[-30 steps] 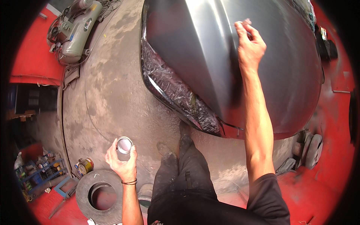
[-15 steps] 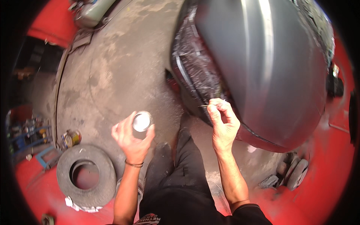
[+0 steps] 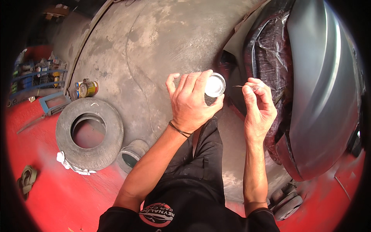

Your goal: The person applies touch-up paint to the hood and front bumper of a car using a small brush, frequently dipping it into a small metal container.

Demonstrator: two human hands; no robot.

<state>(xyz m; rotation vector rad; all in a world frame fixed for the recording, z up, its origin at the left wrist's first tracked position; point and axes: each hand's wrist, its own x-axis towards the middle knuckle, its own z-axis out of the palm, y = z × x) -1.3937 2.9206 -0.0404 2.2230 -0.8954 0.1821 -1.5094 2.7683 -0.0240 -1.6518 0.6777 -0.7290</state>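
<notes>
My left hand (image 3: pixel 191 98) is wrapped round a small open can (image 3: pixel 215 85), seen from above with a pale, bright inside. To its right, my right hand (image 3: pixel 259 106) pinches a thin, needle-like sliver (image 3: pixel 237 86) between thumb and fingertips. The sliver points left toward the can's rim, with a small gap between them. Behind my right hand is a dark grey car body panel (image 3: pixel 320 96), and crinkled dark plastic film (image 3: pixel 270 50) covers the part beside it.
On the left a worn tyre (image 3: pixel 112 127) lies flat, with white crumpled material at its lower edge. A bucket (image 3: pixel 135 150) stands beside it, and paint cans (image 3: pixel 88 88) sit just beyond. A blue rack (image 3: pixel 38 77) holds several containers. Small wheels (image 3: pixel 288 205) lie at lower right.
The view has turned, so the car sits farther right and the tyre higher. My left hand has brought the can right, close to the sliver in my right hand.
</notes>
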